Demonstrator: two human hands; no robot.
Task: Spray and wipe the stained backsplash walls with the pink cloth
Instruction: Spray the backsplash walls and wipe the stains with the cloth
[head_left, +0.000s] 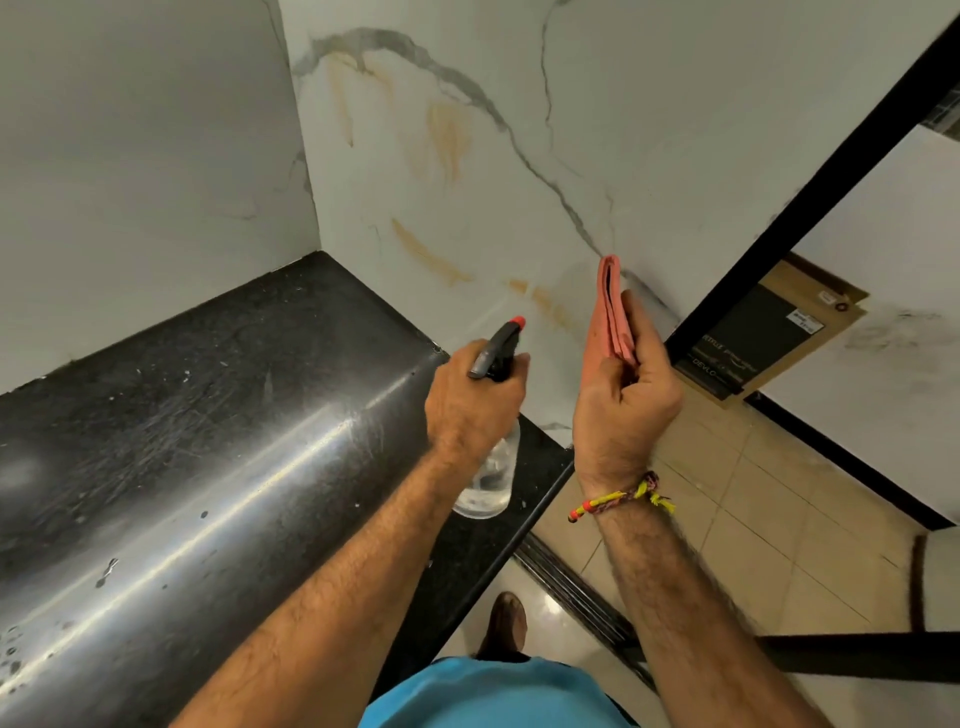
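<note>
Spraying stage, with the wall stains not yet wiped.

The left hand (475, 397) grips a clear plastic spray bottle (488, 470) with a black trigger head, aimed at the orange-stained white marble backsplash wall (447, 208) beyond the black stone table (182, 415). The right hand (626, 402) holds the folded pink cloth (608, 312) upright just beside the wall. All the wiping looks left to do.

Wall (649, 130): white marble, grey veins, orange-brown stains (448, 136). Counter (208, 441): black, speckled, glossy. Cloth (610, 317): pink. Sprayer (497, 349): black head, red nozzle; bottle (488, 480) clear. Wristband (621, 498): yellow, red, possibly purple. Shirt (493, 693): blue. Floor (753, 509): beige tiles.
</note>
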